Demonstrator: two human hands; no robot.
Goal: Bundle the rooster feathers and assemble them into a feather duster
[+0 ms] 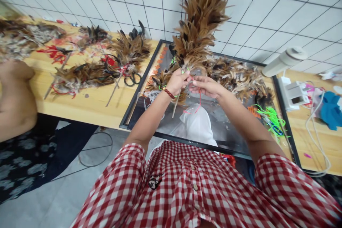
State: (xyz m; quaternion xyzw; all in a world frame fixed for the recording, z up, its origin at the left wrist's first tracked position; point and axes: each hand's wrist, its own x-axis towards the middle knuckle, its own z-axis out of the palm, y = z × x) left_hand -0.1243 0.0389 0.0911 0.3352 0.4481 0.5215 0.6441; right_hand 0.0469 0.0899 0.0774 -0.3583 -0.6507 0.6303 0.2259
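Note:
A long bundle of brown feathers (pixel 201 17), like a feather duster, stands leaning up against the tiled wall. My left hand (pixel 178 82), with a beaded bracelet at its wrist, is closed around the bundle's lower end. A thin stick (pixel 175 108) pokes out below that hand. Close beside it, my right hand (pixel 207 86) has its fingertips pinched on a red string (pixel 200 99), whose tail hangs down. Bits of green string show near the bundle's base. More loose brown feathers (pixel 237 78) lie behind and to the right of my hands.
A black-framed board (pixel 224 137) lies under my hands. On it are green strings (pixel 272 119) and blue-handled scissors (pixel 276 130). To the left lie feather bundles (pixel 85 74) and black scissors (pixel 133 79), near another person's arm (pixel 17 96). A white bottle (pixel 284 60) stands right.

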